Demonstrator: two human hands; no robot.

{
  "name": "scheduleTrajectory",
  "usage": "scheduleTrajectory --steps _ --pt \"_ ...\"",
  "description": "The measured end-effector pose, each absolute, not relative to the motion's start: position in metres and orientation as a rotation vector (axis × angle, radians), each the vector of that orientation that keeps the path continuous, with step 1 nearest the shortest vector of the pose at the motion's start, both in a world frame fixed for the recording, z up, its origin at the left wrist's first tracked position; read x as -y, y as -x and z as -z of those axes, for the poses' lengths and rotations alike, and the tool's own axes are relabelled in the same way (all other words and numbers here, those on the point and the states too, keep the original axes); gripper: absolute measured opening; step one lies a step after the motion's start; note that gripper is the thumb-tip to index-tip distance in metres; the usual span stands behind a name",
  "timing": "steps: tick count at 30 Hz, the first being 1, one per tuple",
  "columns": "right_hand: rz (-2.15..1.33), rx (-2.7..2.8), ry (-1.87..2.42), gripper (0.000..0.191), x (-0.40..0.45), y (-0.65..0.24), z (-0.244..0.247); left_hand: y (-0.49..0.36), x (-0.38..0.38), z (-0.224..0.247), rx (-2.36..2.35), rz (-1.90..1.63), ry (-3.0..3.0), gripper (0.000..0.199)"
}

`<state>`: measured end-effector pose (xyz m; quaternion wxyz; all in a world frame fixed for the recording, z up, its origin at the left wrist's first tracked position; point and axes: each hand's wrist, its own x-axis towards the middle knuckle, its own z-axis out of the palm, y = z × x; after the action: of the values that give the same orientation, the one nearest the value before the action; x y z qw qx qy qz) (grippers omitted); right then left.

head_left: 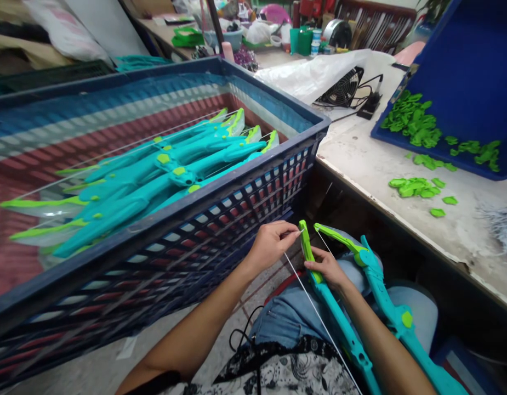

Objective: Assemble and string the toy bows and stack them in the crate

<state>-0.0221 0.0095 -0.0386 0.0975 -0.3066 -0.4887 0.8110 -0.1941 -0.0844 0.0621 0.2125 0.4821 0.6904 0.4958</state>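
A teal toy bow [342,323] with a lime-green tip slants across my lap. My right hand [328,267] is closed round its green limb, just below the tip. At the tip's end, my left hand [273,241] pinches the white string [305,288], which runs down along the bow toward my body. A second toy bow [379,285] rests on my right leg, its own string tied at the green tip. The lower ends of both bows run out of view.
On my left stands a large dark-blue crate [253,200] with several finished-looking toy bows [179,170]. The worktable [360,164] at right bears small green plastic pieces [415,187], a tilted blue bin [462,93], white strings [502,222] and a black fan [342,88].
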Motion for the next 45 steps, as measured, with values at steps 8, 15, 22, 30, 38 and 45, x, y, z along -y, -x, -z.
scheduleTrajectory --steps 8,15,22,30,38,45 --pt "-2.375 1.461 0.886 0.05 -0.009 0.024 0.038 0.192 0.08 -0.061 -1.881 -1.393 -1.256 0.013" --pt "-2.149 1.723 0.792 0.053 -0.001 0.025 0.048 0.178 0.078 -0.051 -1.809 -1.46 -1.0 0.032" --pt "-1.182 2.084 0.633 0.037 -0.003 0.036 -0.003 0.17 0.088 -0.043 -1.937 -1.354 -1.171 0.016" --pt "-0.965 2.273 0.352 0.013 -0.017 0.04 -0.047 0.172 0.088 -0.032 -1.971 -1.322 -1.249 0.019" --pt "-0.916 2.249 0.412 0.011 -0.013 0.037 -0.051 0.168 0.085 -0.038 -1.978 -1.255 -1.217 0.019" --pt "-0.943 2.204 0.648 0.016 -0.032 0.039 -0.04 0.163 0.102 -0.046 -1.825 -1.421 -1.309 0.008"
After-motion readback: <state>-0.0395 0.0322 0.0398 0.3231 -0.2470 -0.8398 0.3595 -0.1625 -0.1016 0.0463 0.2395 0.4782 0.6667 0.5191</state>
